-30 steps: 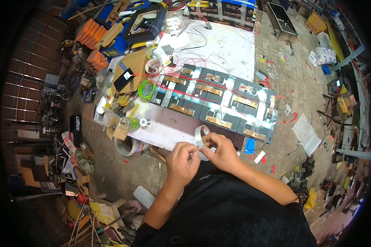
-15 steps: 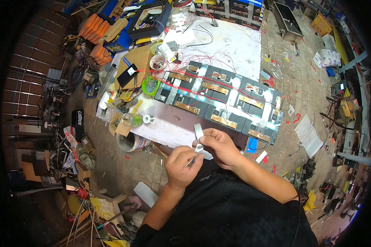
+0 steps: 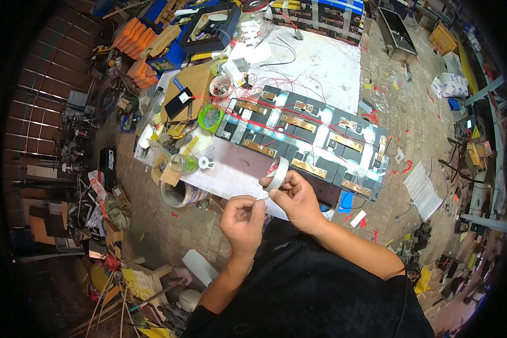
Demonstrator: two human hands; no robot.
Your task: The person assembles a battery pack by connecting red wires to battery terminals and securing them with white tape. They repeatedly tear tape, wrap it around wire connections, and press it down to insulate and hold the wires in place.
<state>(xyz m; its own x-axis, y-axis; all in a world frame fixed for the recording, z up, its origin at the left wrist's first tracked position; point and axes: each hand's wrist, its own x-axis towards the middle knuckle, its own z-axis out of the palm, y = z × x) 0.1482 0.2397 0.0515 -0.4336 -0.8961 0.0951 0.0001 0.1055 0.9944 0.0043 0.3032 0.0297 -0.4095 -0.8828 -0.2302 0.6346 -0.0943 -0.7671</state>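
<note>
My right hand (image 3: 301, 204) holds a roll of whitish tape (image 3: 280, 172), fingers through and around its ring, in front of my body. Close by on its left, my left hand (image 3: 242, 222) is closed in a pinch of thumb and fingertips. A small white bit of tape (image 3: 263, 195) shows at those fingertips, next to the roll. Just beyond the hands, a block of black battery cells (image 3: 287, 152) lies on the white table, with copper bars, strips of clear tape and thin red wires across its top.
Left on the table (image 3: 231, 169) are a green bowl of small parts (image 3: 210, 118), a glass jar (image 3: 181, 163), a white spool (image 3: 206, 163) and a black device (image 3: 178, 105) on cardboard. A bucket (image 3: 177, 194) stands below the table's edge. Another battery block (image 3: 321, 19) sits at the far end.
The tape roll has turned to show its ring more openly. My left hand has shifted slightly up and left, and the thin stick-like thing seen at its fingers no longer shows.
</note>
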